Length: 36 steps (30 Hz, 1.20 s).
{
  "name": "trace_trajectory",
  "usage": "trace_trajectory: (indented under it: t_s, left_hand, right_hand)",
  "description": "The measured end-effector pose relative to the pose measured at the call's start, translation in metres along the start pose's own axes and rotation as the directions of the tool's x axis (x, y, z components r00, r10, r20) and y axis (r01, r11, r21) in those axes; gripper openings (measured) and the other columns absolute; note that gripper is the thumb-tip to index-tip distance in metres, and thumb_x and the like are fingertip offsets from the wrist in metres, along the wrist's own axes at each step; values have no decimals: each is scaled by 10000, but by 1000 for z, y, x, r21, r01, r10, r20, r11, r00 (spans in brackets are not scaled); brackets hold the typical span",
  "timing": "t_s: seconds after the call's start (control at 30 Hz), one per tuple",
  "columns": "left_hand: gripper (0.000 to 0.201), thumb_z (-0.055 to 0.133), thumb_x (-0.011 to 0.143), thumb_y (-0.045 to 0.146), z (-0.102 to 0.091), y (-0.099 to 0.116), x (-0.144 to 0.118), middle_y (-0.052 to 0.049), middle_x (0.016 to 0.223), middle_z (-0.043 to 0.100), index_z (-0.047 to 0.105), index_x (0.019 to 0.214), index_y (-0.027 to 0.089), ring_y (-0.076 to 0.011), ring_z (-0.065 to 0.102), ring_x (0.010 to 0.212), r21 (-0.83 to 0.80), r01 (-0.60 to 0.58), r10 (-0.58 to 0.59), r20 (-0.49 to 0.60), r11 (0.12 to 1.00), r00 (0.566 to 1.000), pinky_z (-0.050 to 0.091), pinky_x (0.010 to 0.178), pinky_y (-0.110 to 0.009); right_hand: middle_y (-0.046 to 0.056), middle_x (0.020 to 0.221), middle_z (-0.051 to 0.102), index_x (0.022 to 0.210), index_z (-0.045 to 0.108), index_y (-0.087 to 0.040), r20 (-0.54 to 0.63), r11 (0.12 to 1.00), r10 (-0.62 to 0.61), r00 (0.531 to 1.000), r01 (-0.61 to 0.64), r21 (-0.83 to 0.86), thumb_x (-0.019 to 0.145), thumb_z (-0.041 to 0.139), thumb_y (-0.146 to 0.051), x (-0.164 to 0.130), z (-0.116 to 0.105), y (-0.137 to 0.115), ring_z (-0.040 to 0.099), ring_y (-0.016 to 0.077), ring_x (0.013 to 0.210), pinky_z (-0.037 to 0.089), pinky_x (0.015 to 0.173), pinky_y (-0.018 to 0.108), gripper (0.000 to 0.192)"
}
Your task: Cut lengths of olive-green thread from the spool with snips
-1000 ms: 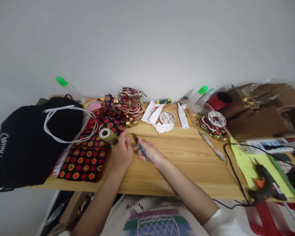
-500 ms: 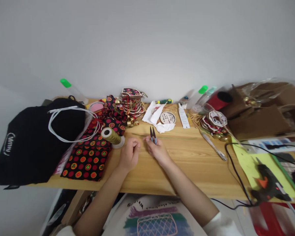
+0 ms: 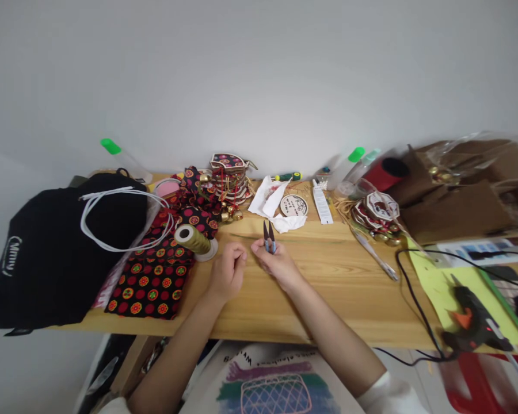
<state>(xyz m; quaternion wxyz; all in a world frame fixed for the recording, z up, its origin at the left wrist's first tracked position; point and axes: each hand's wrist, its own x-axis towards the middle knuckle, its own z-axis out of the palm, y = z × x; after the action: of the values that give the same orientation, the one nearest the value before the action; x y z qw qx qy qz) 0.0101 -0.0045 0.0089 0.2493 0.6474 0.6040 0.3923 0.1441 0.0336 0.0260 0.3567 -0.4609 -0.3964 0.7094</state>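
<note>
Head view, left hand (image 3: 228, 270): fingers curled in at the table (image 3: 328, 299); whether they pinch anything cannot be told.
Head view, right hand (image 3: 280, 265): closed around the handles of the scissors (image 3: 266, 244), near the left hand.
Scissors: blades parted, tips toward the crumpled paper (image 3: 288, 223).
Thread spool (image 3: 198, 240): on the table, beside the patterned cloth (image 3: 149, 287).

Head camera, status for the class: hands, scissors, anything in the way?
Right hand gripping scissors, blades parted, pointing away. Left hand curled, contents hidden. Nearby: spool beside left hand, paper beyond blades.
</note>
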Motion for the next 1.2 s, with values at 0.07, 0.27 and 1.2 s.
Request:
trace_trajectory:
  t_s: [0.07,0.27,1.2]
  left_hand:
    - [124,368,851,291,0,1,0,15,664,580,441,874,194,-111,541,564,9,-9,9,-4,1000,1000,396,547,-231]
    - [149,366,852,288,0,1,2,2,684,592,465,890,183,-116,565,593,23,5,-6,40,1000,999,420,569,-235]
    - [186,374,860,279,-4,-7,5,-22,755,623,477,982,183,-118,583,652,-2,43,-43,-167,999,985,433,608,-230]
  right_hand:
    - [-114,412,317,692,504,-179,-3,999,-17,1000,17,-37,652,648,-463,0,0,2,217,41,373,129,395,216,321]
    - [-107,430,321,675,477,-183,29,996,-59,998,60,-64,673,626,-515,3,-2,7,221,45,393,135,408,223,365]
    - [-78,518,309,794,477,-192,-124,949,-187,974,146,-279,750,623,-481,-97,-125,-43,251,61,427,177,404,215,327]
